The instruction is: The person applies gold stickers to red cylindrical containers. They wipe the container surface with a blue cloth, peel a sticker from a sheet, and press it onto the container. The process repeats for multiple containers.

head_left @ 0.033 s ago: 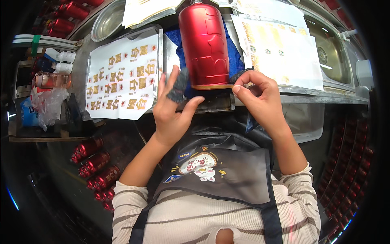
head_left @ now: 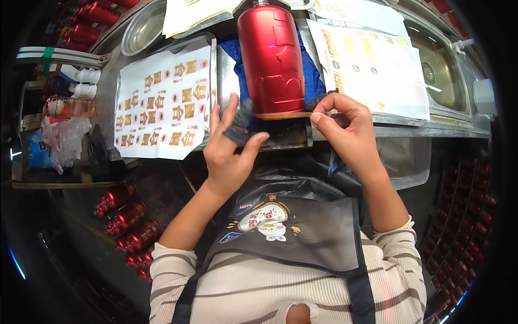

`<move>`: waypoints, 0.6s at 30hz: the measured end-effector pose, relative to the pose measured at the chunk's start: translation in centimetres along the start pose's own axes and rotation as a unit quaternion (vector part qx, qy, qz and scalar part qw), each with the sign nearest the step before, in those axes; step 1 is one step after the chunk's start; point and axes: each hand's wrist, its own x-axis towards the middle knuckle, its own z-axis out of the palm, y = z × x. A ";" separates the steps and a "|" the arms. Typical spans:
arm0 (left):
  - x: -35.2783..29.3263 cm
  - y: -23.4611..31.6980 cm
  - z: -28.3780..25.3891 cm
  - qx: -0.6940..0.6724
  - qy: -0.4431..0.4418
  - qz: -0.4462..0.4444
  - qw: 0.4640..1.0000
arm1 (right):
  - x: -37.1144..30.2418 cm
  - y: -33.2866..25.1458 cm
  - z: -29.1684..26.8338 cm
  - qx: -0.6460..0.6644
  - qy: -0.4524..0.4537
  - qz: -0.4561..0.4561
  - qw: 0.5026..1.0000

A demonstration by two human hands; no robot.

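A glossy red metal bottle (head_left: 274,59) with raised shapes on its side lies on a blue cloth (head_left: 310,67), its base toward me. Along the base edge runs a thin gold-brown strip (head_left: 283,115). The thumb and forefinger of my right hand (head_left: 350,121) are pinched at the strip's right end, just beside the bottle. Dark grey coverings wrap some fingers of both hands. My left hand (head_left: 224,156) is open at the bottle's lower left, fingers spread and thumb pointing to the base. Whether its covered fingers touch the bottle, I cannot tell.
Left of the bottle, a tray bears a white sheet of gold decals (head_left: 162,108). More decal sheets (head_left: 372,70) lie on the right, before a metal sink (head_left: 437,73). A metal bowl (head_left: 143,27) stands far left. Several red bottles (head_left: 127,216) are below the counter.
My left hand's fingers have shifted slightly to the right. My right hand has barely moved, and the bottle stays in place.
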 end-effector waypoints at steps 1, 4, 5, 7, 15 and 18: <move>-0.7 0.1 0.0 0.008 -0.013 0.000 1.000 | -0.1 -0.2 -0.1 0.015 -0.003 0.008 1.000; -0.9 0.0 0.3 0.035 -0.015 0.036 0.999 | -0.3 -0.6 -0.1 0.032 -0.002 -0.025 0.999; -0.7 0.2 0.4 0.036 -0.020 0.033 0.999 | -0.3 -0.4 -0.1 0.034 0.004 -0.034 0.999; -0.7 0.1 0.4 0.059 -0.020 0.058 0.996 | -0.1 0.1 -0.2 0.033 0.002 -0.010 0.999; 1.2 1.5 0.2 0.109 -0.019 0.139 0.984 | 0.3 0.8 -0.1 0.026 0.010 -0.016 0.999; 2.0 2.4 -0.2 0.149 -0.023 0.155 0.976 | 0.5 0.8 -0.1 0.019 0.006 -0.016 1.000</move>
